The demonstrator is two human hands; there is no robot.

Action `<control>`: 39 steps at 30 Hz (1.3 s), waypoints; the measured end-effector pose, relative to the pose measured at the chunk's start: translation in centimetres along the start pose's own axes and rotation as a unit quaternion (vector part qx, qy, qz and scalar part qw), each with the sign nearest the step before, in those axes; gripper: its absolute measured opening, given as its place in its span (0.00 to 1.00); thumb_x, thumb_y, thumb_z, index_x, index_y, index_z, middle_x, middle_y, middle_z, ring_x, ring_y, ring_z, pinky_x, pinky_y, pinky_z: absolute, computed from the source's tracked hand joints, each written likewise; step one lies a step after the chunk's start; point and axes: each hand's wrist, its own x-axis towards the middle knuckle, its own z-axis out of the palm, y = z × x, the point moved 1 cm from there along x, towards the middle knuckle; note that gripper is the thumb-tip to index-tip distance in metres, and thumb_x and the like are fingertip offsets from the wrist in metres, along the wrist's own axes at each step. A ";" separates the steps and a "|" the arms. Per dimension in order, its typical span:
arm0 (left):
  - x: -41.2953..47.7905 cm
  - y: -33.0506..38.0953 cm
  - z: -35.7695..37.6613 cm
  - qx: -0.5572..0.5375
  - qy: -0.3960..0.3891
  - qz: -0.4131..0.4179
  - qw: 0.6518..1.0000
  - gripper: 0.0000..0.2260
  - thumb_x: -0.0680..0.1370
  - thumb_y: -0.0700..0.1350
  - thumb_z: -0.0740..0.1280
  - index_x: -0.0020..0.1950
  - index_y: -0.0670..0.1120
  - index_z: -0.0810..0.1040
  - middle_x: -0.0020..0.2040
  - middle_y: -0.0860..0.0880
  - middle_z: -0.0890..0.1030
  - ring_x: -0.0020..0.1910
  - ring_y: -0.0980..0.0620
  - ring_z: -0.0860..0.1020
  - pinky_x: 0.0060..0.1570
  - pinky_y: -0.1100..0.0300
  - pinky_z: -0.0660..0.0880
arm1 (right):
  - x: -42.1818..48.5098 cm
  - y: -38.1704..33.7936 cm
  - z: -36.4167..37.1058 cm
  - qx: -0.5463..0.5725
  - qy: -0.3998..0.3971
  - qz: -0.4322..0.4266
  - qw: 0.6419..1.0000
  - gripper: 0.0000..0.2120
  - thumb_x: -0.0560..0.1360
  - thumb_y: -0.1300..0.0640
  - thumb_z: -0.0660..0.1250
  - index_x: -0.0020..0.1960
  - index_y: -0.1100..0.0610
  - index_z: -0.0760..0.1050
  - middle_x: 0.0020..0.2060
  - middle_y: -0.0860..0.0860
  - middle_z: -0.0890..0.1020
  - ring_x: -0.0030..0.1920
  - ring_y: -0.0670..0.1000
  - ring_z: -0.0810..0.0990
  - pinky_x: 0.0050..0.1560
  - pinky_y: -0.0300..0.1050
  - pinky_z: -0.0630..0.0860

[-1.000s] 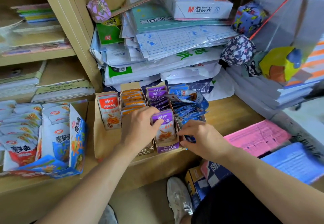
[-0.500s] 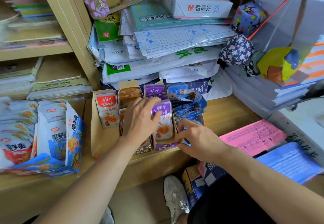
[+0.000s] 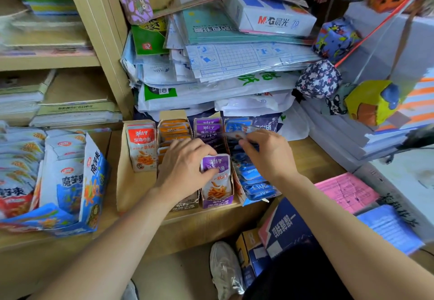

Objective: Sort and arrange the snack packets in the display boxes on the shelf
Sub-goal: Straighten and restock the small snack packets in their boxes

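Nearest to me, down at the bottom, I've got a white sneaker [image 3: 225, 269] on the floor and a dark blue box [image 3: 285, 227] leaning by the wooden shelf [image 3: 312, 156] edge, with pink sheets [image 3: 345, 190] and blue sheets [image 3: 387, 227] off to the right. Up on the shelf, both forearms reach in over the row of narrow display boxes [image 3: 131, 182]. My left hand [image 3: 185, 166] is curled over the orange packets' box, thumb and fingertips pinching the top of the front purple packet [image 3: 216, 177], which stands upright at the front of its purple box. My right hand [image 3: 270, 154] sits over the blue packets [image 3: 254, 182], fingers closed on a blurred packet [image 3: 239, 133] lifted just above that pile; I can't tell its colour for sure. Left of the hands, one red packet [image 3: 142, 149] stands alone at the back of its cardboard box, and orange packets [image 3: 173, 128] line up behind my left hand. Further left, a big open blue carton [image 3: 94, 182] holds pale snack bags [image 3: 63, 177]. Behind the boxes, a sagging heap of plastic-wrapped paper goods [image 3: 223, 65] climbs up, topped by a white M&G paper ream [image 3: 270, 15]. On the far left, shelf bays hold stacked booklets [image 3: 75, 112]. Far right, patterned fabric balls [image 3: 318, 79] hang beside a yellow one [image 3: 373, 102].
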 end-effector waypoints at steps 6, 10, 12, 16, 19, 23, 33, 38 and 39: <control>0.0 0.2 -0.3 -0.005 -0.013 -0.020 1.000 0.16 0.69 0.56 0.78 0.54 0.52 0.83 0.49 0.55 0.82 0.50 0.52 0.78 0.52 0.56 0.68 | 0.8 1.2 -1.1 -0.033 -0.019 0.166 0.985 0.24 0.80 0.53 0.63 0.27 0.57 0.63 0.22 0.53 0.68 0.25 0.55 0.65 0.26 0.44 0.58; -0.1 0.0 -0.8 0.000 -0.033 -0.003 0.999 0.24 0.66 0.60 0.79 0.58 0.54 0.81 0.51 0.56 0.82 0.51 0.53 0.79 0.51 0.58 0.64 | 0.6 0.2 -1.6 -0.014 -0.066 0.159 0.985 0.21 0.80 0.51 0.63 0.29 0.56 0.66 0.23 0.51 0.70 0.26 0.53 0.68 0.25 0.43 0.59; -0.2 -0.1 -1.1 0.006 -0.039 -0.001 0.999 0.27 0.65 0.61 0.80 0.61 0.54 0.81 0.51 0.56 0.82 0.51 0.53 0.79 0.52 0.57 0.64 | -0.1 -0.6 -1.6 0.005 -0.085 0.124 0.989 0.15 0.80 0.50 0.64 0.36 0.54 0.70 0.28 0.49 0.74 0.30 0.54 0.72 0.29 0.44 0.64; -0.4 -0.3 -1.4 0.005 -0.041 -0.019 0.999 0.25 0.65 0.60 0.80 0.58 0.53 0.82 0.51 0.55 0.82 0.52 0.52 0.78 0.53 0.54 0.67 | -2.5 -1.1 -1.7 -0.020 -0.053 0.074 0.996 0.26 0.73 0.46 0.72 0.67 0.55 0.73 0.55 0.53 0.79 0.55 0.56 0.74 0.55 0.50 0.74; -0.5 -0.5 -1.5 0.015 -0.039 -0.022 0.999 0.25 0.66 0.61 0.79 0.58 0.52 0.82 0.51 0.54 0.82 0.53 0.50 0.77 0.54 0.52 0.68 | -4.7 -1.5 -1.7 -0.072 -0.066 0.144 0.985 0.49 0.64 0.35 0.75 0.77 0.50 0.57 0.64 0.55 0.67 0.62 0.60 0.66 0.60 0.59 0.72; -0.9 -0.4 -1.6 0.007 -0.040 -0.029 0.999 0.25 0.65 0.60 0.80 0.58 0.53 0.81 0.51 0.53 0.83 0.53 0.49 0.77 0.54 0.52 0.66 | -6.2 -1.2 -0.2 -0.063 -0.213 0.165 0.961 0.66 0.60 0.36 0.79 0.79 0.48 0.35 0.70 0.55 0.53 0.66 0.66 0.66 0.64 0.61 0.71; -2.4 -0.3 -2.1 -0.130 -0.079 0.037 0.988 0.12 0.70 0.62 0.72 0.47 0.57 0.87 0.47 0.59 0.83 0.52 0.55 0.77 0.54 0.56 0.66 | -5.5 0.2 -0.3 -0.100 -0.183 0.157 0.965 0.64 0.63 0.48 0.79 0.79 0.46 0.33 0.70 0.53 0.61 0.60 0.65 0.74 0.52 0.58 0.74; -3.7 0.5 -2.6 -0.145 -0.088 0.079 0.982 0.12 0.71 0.64 0.71 0.46 0.59 0.87 0.51 0.65 0.84 0.57 0.59 0.76 0.59 0.52 0.66 | -6.8 -1.7 -2.1 -0.151 -0.094 0.103 0.979 0.60 0.61 0.42 0.78 0.80 0.48 0.44 0.68 0.54 0.60 0.66 0.60 0.61 0.60 0.57 0.65; -3.8 0.6 -2.8 -0.143 -0.091 0.079 0.982 0.13 0.70 0.65 0.71 0.47 0.60 0.87 0.51 0.65 0.83 0.58 0.59 0.76 0.60 0.51 0.66 | -7.2 -2.3 -2.2 -0.121 -0.082 0.060 0.987 0.54 0.62 0.44 0.78 0.80 0.47 0.51 0.66 0.52 0.63 0.63 0.58 0.63 0.56 0.54 0.64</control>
